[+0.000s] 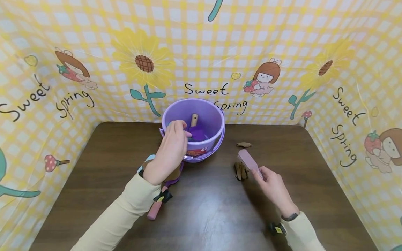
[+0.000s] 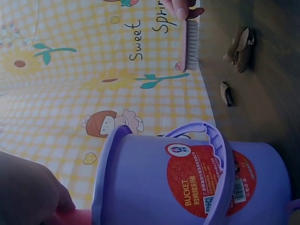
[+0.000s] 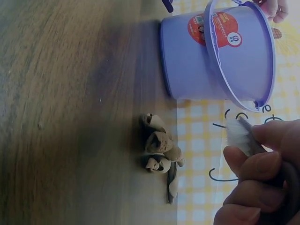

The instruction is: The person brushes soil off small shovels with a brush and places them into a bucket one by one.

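My left hand [image 1: 172, 146] reaches over the near-left rim of a purple bucket [image 1: 176, 137]. It grips a pink handle [image 2: 75, 216], whose far end is hidden inside the bucket. My right hand [image 1: 274, 186] holds a pink brush [image 1: 248, 159] by its handle, above the table and right of the bucket. White bristles [image 2: 193, 44] show in the left wrist view. Beneath the brush lies a small pile of brown, curled, dry pieces [image 3: 159, 143]. One more brown piece [image 1: 244, 144] lies apart, just behind the pile.
Inside the bucket leans a purple shovel [image 1: 198, 134] with a wooden handle. Under my left forearm, partly hidden, a purple-edged tool with a pink handle [image 1: 154, 210] lies on the brown table [image 1: 207, 223]. Yellow checked cloth [image 1: 194, 52] walls the back and sides.
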The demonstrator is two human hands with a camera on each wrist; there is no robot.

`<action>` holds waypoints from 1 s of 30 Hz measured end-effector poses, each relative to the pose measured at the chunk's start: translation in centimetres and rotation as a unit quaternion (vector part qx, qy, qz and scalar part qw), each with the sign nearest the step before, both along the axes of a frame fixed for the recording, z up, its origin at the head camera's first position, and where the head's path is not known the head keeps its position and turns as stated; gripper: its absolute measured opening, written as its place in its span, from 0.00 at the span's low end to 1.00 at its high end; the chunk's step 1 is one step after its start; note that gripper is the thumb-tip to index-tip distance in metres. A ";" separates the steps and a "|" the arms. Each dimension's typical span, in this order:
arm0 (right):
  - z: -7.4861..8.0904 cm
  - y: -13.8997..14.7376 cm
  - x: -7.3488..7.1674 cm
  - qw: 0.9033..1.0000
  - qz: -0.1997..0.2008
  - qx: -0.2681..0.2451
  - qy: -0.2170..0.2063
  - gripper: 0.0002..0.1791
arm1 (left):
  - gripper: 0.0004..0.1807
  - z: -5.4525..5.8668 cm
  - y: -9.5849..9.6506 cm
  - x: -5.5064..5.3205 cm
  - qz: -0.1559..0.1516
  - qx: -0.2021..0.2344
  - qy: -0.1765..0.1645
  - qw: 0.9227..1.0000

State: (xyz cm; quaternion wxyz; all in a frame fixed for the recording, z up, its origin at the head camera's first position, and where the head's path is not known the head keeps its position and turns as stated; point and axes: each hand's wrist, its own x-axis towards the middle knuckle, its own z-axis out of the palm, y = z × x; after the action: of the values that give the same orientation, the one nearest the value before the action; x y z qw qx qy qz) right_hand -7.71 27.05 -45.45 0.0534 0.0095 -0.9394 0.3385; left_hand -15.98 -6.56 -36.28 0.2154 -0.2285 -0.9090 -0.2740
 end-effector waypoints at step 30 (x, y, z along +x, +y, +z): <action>-0.2 -0.4 -0.3 1.000 0.012 0.004 -0.003 0.14 | 0.09 -0.6 -1.1 -0.1 0.050 -0.008 0.009 0.999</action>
State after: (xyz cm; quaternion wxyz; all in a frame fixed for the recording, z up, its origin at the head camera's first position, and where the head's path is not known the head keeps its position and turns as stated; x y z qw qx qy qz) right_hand -8.02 26.61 -45.64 0.0461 0.0197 -0.9407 0.3356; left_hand -16.03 -7.66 -36.92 0.2349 -0.1868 -0.9195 -0.2537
